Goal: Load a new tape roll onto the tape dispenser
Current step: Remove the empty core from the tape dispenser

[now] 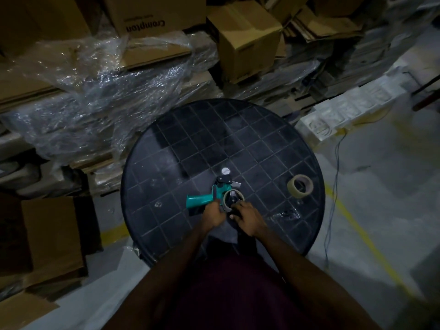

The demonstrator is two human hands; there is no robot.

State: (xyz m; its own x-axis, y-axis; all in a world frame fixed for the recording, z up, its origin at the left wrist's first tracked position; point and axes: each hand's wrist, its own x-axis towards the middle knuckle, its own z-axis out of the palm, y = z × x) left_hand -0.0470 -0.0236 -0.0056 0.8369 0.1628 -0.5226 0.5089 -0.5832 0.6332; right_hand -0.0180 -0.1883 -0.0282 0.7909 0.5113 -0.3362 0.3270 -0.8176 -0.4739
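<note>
A teal tape dispenser [202, 197] lies on the round black table [238, 139], its handle pointing left. A thin cardboard ring [234, 198], a near-empty tape core, sits on its hub. My left hand [214, 216] grips the dispenser body beside the handle. My right hand [247, 216] has its fingers on the near edge of that ring. A fuller beige tape roll [300, 186] lies flat on the table to the right, untouched.
A small silver disc [225, 171] lies just beyond the dispenser. Cardboard boxes [247, 41] and crumpled clear plastic wrap [107, 91] are piled behind the table. A flat carton [47, 234] lies on the floor to the left. White foam blocks [345, 110] and a cable [335, 167] are on the right.
</note>
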